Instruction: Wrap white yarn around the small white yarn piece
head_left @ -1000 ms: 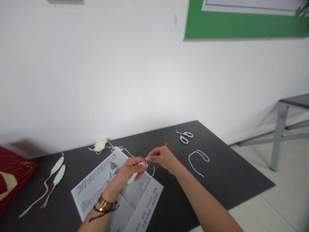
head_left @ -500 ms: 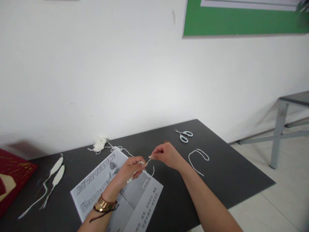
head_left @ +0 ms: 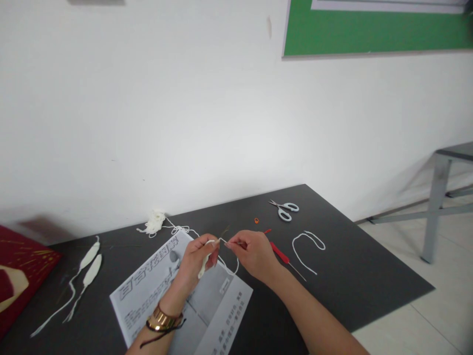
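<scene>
My left hand (head_left: pixel 199 256) is closed on a small white crocheted piece (head_left: pixel 203 266), part of which is hidden by the fingers. A thin wire-like line (head_left: pixel 224 231) rises just above those fingertips. Close beside it, my right hand (head_left: pixel 254 251) pinches a short length of white yarn (head_left: pixel 222 240) that runs between the two hands. Another white strand (head_left: pixel 236 268) loops down below the fingers over the printed sheet (head_left: pixel 148 296). Partly behind my right wrist lies a red-handled tool (head_left: pixel 280 252) with a thin metal shaft.
Scissors (head_left: pixel 284 209), a small orange ring-like clip (head_left: pixel 256 221) and a loose piece of white yarn (head_left: pixel 295 249) lie to the right. A yarn bundle (head_left: pixel 154 223) sits near the wall. Two white leaf-shaped crocheted pieces (head_left: pixel 91 269) and a red box-like object (head_left: pixel 22 276) are left.
My right hand has turned and come closer to my left hand's fingertips. The red-handled tool and orange clip show more now. The view has shifted slightly.
</scene>
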Motion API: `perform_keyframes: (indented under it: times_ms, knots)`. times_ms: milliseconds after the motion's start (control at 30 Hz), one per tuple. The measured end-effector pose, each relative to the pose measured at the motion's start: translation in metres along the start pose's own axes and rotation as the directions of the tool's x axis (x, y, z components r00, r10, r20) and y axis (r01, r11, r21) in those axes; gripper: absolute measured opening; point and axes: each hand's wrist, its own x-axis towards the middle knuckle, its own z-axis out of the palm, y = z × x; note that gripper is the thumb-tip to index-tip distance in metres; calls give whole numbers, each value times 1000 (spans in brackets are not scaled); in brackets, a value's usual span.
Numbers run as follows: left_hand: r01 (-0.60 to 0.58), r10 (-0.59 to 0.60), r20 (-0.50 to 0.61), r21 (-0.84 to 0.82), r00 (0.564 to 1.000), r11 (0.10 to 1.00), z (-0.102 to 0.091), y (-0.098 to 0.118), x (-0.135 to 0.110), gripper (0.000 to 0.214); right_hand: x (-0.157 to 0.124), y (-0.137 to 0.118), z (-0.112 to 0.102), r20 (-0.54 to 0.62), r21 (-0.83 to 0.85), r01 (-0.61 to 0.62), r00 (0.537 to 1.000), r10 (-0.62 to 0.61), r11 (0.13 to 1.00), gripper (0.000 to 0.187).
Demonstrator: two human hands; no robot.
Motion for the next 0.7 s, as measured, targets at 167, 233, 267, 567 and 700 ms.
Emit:
perform_keyframes:
  times_ms: [167,233,267,567,700]
  knots:
    - [-53,53,-24,8,998,999,2,-6,0,20,0,4,10,115,72,-97,989,89,993,17]
    - [-74,74,-42,5,996,997,3,-8,0,20,1,6,13,143,110,-118,984,101,987,17]
    - [-77,76,-49,-8,996,997,4,-8,-1,20,1,8,14,153,130,-126,983,105,983,18]
    - [-36,34,-13,-180,999,983,13,-6,-7,18,6,17,16,252,342,-211,959,127,916,17]
    - [-24,18,-36,-159,999,987,14,-5,-6,18,6,18,18,251,412,-195,963,95,890,14]
